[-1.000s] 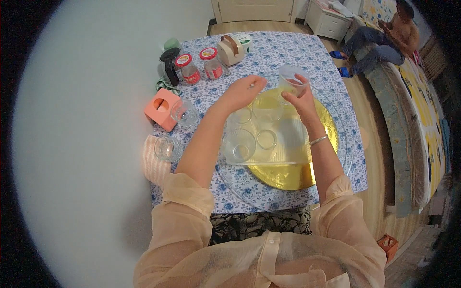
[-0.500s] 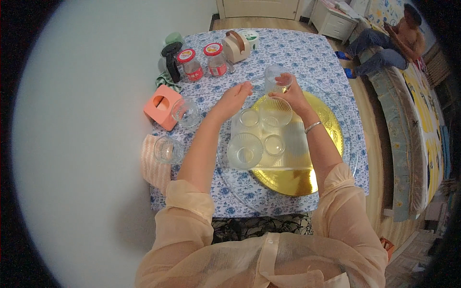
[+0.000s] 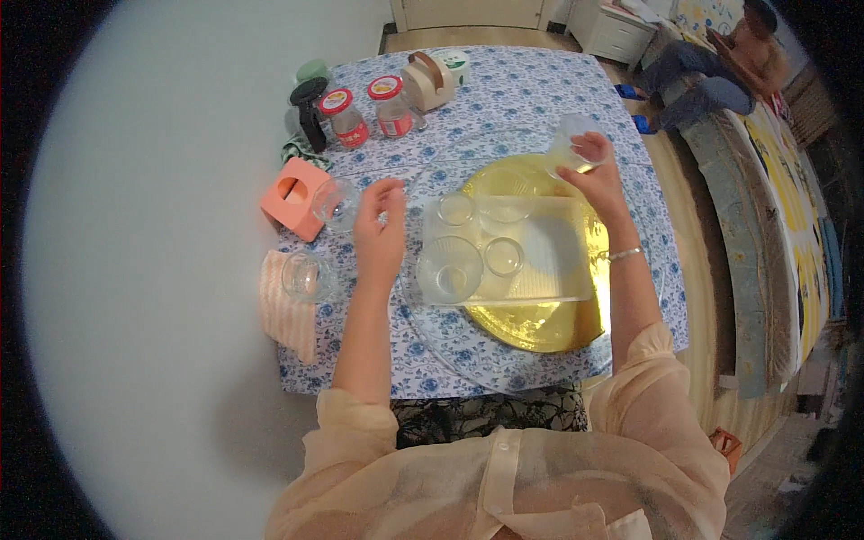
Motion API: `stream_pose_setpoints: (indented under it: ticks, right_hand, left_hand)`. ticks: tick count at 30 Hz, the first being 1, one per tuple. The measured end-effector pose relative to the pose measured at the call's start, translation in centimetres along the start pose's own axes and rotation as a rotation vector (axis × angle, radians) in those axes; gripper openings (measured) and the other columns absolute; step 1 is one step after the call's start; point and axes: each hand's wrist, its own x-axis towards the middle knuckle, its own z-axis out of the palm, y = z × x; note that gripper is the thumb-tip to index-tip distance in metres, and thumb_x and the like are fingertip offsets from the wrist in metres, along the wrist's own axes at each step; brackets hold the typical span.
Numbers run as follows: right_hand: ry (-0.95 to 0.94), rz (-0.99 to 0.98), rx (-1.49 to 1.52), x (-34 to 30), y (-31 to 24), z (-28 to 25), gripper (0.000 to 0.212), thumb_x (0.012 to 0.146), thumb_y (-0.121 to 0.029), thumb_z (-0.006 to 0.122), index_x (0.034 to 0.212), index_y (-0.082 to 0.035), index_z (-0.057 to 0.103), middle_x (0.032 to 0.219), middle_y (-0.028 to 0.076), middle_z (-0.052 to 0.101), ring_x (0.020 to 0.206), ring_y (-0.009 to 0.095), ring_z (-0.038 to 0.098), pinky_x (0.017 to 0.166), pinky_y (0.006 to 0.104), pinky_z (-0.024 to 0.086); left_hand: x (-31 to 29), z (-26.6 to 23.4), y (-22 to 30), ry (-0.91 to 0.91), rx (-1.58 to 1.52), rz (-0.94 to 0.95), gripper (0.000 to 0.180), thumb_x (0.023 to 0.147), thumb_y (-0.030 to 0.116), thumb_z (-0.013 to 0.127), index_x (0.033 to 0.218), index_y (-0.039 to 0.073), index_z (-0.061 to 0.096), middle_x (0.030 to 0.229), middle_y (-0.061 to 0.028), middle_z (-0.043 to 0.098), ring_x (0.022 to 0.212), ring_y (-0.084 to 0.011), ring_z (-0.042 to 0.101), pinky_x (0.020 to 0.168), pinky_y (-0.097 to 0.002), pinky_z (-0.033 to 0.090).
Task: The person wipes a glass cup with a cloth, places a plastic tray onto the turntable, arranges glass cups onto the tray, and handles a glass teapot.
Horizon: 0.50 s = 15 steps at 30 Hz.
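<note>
My right hand (image 3: pixel 598 184) grips a clear drinking glass (image 3: pixel 569 144), tilted, above the far right of a round gold tray (image 3: pixel 540 337). A clear rectangular tray (image 3: pixel 558 292) lies over the gold one. On its left part stand a wide ribbed glass (image 3: pixel 450 272), a small glass (image 3: pixel 455 209) and another small glass (image 3: pixel 504 257). My left hand (image 3: pixel 382 229) is raised with its fingers loosely bent and apart, nothing visible in it. Just left of it are a clear glass (image 3: pixel 335 205) and, nearer me, a second one (image 3: pixel 307 277).
A coral tissue box (image 3: pixel 297 200) and a striped cloth (image 3: pixel 286 315) lie along the wall. Two red-lidded jars (image 3: pixel 346 119), a black-handled pitcher (image 3: pixel 310 112) and a beige container with a brown handle (image 3: pixel 427 83) stand farther back. A person (image 3: pixel 720 72) sits on the bed at right.
My right hand has moved right with the glass, which is now tilted. My left hand has come left and nearer, toward the glasses by the tissue box. The view has shifted slightly.
</note>
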Motion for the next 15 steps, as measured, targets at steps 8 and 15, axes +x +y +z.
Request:
stream_pose_setpoints:
  ticks: [8, 15]
  right_hand:
    - [0.019, 0.131, 0.04, -11.2, -3.8, -7.1, 0.07, 0.055, -0.005, 0.073, 0.114, -0.004, 0.035, 0.108, 0.01, 0.048, 0.106, 0.022, 0.044, 0.094, 0.0334, 0.034]
    - [-0.04, 0.249, 0.239, -17.3, -3.8, -4.6, 0.074, 0.057, -0.008, 0.073, 0.119, -0.005, 0.033, 0.112, 0.008, 0.044, 0.11, 0.021, 0.041, 0.097, 0.0343, 0.031]
  left_hand:
    - [-9.6, -2.1, 1.4, 0.084, -0.004, -0.01, 0.02, 0.086, 0.006, 0.044, 0.104, -0.002, 0.045, 0.104, -0.0099, 0.05, 0.097, -0.0151, 0.047, 0.084, -0.026, 0.036]
    - [-10.5, -0.9, -1.6, 0.063, -0.191, -0.264, 0.036, 0.089, 0.019, 0.04, 0.118, -0.003, 0.036, 0.113, -0.0113, 0.044, 0.105, -0.0183, 0.041, 0.091, -0.0306, 0.032]
